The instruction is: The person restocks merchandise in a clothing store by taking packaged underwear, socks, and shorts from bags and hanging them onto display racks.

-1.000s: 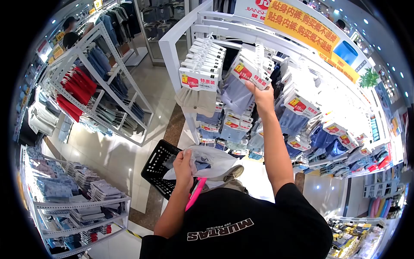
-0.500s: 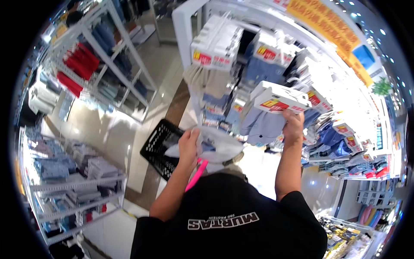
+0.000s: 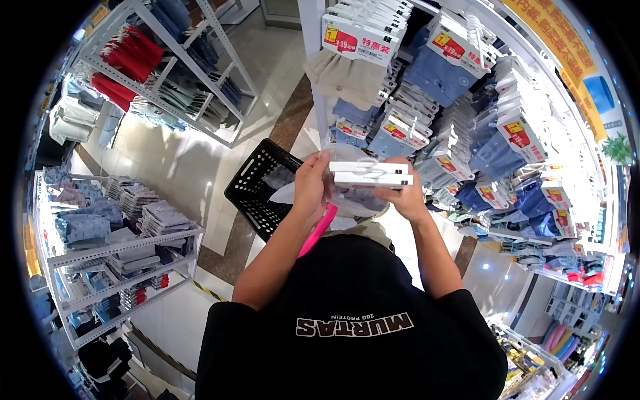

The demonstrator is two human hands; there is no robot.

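Two or more white hanger cards (image 3: 370, 175), seen edge-on with clear hooks, are in front of my chest. My right hand (image 3: 403, 190) grips their right end. My left hand (image 3: 312, 179) is closed at their left end, around the edge of a whitish plastic bag (image 3: 347, 212); the bag lies below the cards and is partly hidden by them. Beside my left forearm is a black perforated basket (image 3: 250, 190) with pale cloth in it. A pink strap or handle (image 3: 319, 230) runs under my left wrist.
Ahead and right, a white rack (image 3: 315, 87) bears carded blue and beige garments (image 3: 440, 77). Folded clothes (image 3: 163, 219) lie on a shelf unit at the left. Red garments (image 3: 137, 53) hang at the upper left. Yellow-black tape (image 3: 207, 291) marks the floor.
My right hand has taken the carded garments off the rack and brought them down and left to my left hand. The view has shifted, with the rack now higher.
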